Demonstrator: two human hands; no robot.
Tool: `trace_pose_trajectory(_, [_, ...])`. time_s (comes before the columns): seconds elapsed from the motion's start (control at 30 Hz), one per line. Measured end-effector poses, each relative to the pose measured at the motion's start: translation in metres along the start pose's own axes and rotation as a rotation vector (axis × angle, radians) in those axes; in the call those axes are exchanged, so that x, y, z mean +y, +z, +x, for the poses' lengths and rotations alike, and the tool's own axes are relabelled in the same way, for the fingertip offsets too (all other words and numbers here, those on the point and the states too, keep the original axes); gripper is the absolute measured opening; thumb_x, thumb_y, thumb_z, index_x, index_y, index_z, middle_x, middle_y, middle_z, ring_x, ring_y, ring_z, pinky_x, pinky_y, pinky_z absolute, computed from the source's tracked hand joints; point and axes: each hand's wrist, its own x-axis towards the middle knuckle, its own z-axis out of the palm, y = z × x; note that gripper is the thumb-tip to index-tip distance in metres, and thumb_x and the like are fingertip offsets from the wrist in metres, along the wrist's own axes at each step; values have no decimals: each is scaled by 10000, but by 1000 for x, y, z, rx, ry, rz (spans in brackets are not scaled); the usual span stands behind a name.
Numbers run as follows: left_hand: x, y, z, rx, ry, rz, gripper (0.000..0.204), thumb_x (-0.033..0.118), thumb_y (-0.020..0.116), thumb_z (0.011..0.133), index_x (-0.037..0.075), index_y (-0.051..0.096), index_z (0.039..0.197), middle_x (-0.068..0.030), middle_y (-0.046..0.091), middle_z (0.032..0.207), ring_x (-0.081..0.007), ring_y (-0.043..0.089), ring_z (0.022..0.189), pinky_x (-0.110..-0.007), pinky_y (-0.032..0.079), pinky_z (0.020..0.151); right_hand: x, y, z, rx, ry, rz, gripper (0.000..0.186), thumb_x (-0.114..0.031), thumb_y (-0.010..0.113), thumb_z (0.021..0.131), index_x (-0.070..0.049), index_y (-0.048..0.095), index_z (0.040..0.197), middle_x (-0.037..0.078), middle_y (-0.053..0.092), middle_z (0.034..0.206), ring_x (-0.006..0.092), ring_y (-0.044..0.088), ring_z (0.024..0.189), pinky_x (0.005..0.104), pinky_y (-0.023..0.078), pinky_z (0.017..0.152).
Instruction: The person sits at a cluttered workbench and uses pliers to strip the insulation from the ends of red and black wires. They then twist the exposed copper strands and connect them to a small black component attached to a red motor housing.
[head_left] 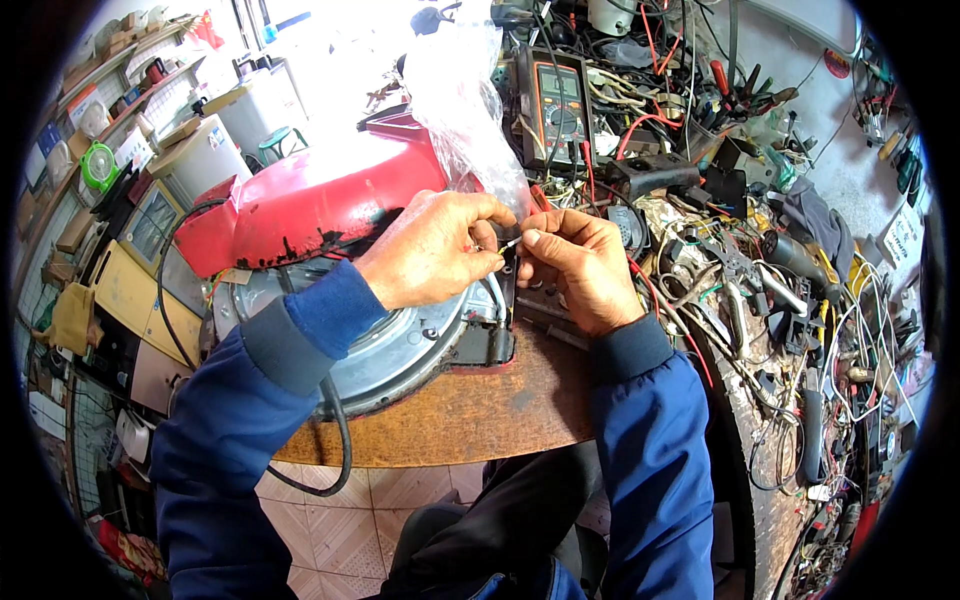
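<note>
My left hand [435, 250] is curled, pinching something small and red, likely a wire, over the grey round metal base [390, 350] of an appliance. My right hand [580, 270] pinches a thin wire end [512, 242] with a pale tip, close to my left fingertips. The base lies at the middle of the wooden bench [520, 400], with black cables and a pale tube on it. A red plastic housing [310, 185] with dark smudges sits behind my left hand, beside a crumpled clear plastic bag [460, 110]. What lies under my fingers is partly hidden.
A multimeter [555, 100] with red and black leads stands at the back. Dense tools, cables and parts [760, 330] cover the right side. Shelves [125, 85], white appliances [215, 150] and boxes line the left. A tiled floor [350, 510] and my legs show below.
</note>
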Motion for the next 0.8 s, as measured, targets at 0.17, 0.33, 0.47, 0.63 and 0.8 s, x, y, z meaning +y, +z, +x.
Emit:
trace_pose_trajectory(0.17, [0, -1, -1, 0, 30, 9, 343, 6, 742, 871, -25, 683, 1208, -43, 727, 811, -84, 669, 751, -278, 549, 686, -4, -2, 0, -9, 51, -32, 128, -89, 736, 959, 34, 704, 979, 85, 712, 821, 147, 675, 632, 281, 548, 573])
trace_pose_trajectory(0.33, [1, -1, -1, 12, 69, 42, 338, 12, 747, 868, -8, 693, 1202, -52, 727, 790, -91, 674, 720, -282, 550, 659, -1, -1, 1, -15, 41, -67, 156, -114, 746, 964, 6, 685, 885, 67, 688, 741, 135, 636, 559, 277, 511, 509])
trace_pose_trajectory(0.47, [4, -1, -1, 22, 90, 64, 333, 22, 752, 866, -5, 698, 1193, -56, 725, 775, -95, 678, 702, -284, 546, 638, -2, 2, 1, 9, 7, -129, 210, -144, 758, 962, -14, 666, 826, 49, 663, 689, 116, 606, 532, 272, 480, 475])
trace_pose_trajectory(0.63, [2, 0, -1, 33, 111, 77, 333, 26, 756, 861, -3, 700, 1188, -55, 727, 770, -96, 679, 689, -283, 544, 624, 4, 2, 2, 50, -27, -314, 307, -211, 748, 979, -34, 643, 750, 16, 611, 622, 72, 533, 502, 259, 395, 432])
trace_pose_trajectory(0.8, [-1, 0, -1, 46, 127, 75, 336, 27, 760, 856, 1, 703, 1187, -58, 734, 772, -96, 682, 688, -283, 548, 625, 2, 2, 2, 21, 7, -358, 340, -237, 718, 999, -38, 631, 737, 4, 598, 621, 66, 513, 501, 261, 380, 434])
